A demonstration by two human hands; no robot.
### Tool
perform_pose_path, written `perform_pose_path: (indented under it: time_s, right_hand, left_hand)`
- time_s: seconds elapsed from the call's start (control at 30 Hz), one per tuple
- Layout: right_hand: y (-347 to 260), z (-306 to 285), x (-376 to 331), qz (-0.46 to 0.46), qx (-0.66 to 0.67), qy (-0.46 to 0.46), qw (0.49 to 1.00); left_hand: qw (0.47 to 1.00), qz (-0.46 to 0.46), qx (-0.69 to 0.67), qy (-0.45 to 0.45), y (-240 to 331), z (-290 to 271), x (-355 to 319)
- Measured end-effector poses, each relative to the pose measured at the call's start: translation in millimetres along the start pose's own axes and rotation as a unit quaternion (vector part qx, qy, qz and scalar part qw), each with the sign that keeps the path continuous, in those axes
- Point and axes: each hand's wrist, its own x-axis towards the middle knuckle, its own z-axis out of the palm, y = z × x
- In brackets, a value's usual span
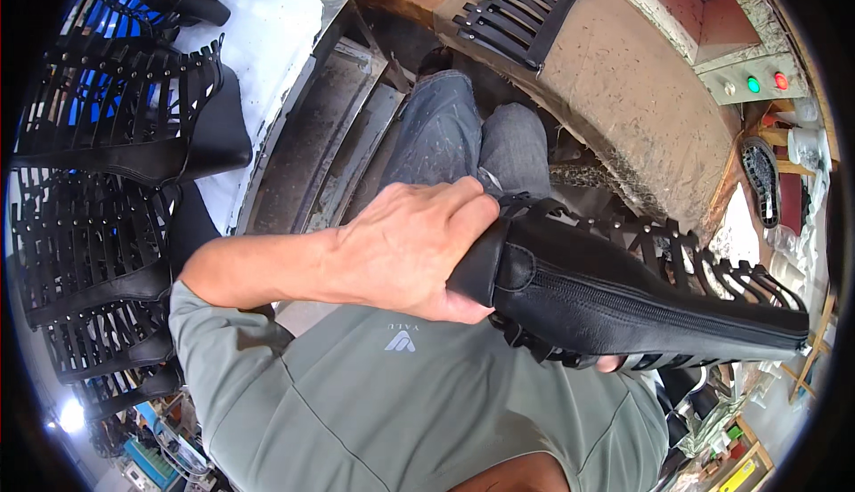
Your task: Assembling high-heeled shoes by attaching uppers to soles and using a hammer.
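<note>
A black strappy boot (588, 287) lies across in front of my chest, its shaft toward the right and its heel end toward the left. A zipper runs along the shaft, and rows of narrow studded straps stick out on both sides. My left hand (419, 243) is closed around the block heel (478, 265), fingers over the top and thumb beneath. Of my right hand (608, 364) only a fingertip shows, at the lower edge of the shaft among the straps; the boot hides the rest.
Several similar black boots (218, 127) stand or lie on a white-covered table (267, 29) at left. Another strappy black piece (534, 11) rests on the brown bench (641, 91) ahead. At right are a machine panel with green and red buttons (766, 82) and a dark sole (760, 180).
</note>
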Motion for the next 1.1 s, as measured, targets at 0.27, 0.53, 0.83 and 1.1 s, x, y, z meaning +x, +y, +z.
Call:
perform_pose_path:
  time_s: [0.27,0.53,0.83,1.1]
  right_hand:
    - [-17.1,-22.1,-23.1,0.165,0.055,0.009,0.985]
    - [-23.9,-31.0,-53.6,0.329,0.123,0.044,0.935]
    - [-67.3,3.6,80.6,-0.337,-0.163,-0.122,0.919]
    - [-70.4,18.2,40.7,-0.162,-0.132,-0.067,0.976]
  left_hand:
    - [0.993,0.093,0.007,-0.079,1.1,1.2,6.0]
    - [0.985,0.153,0.069,-0.046,4.0,6.6,12.8]
    - [0.880,-0.174,-0.435,-0.074,-29.8,-55.5,72.6]
    - [0.875,-0.177,-0.432,-0.128,-41.6,-23.4,68.0]
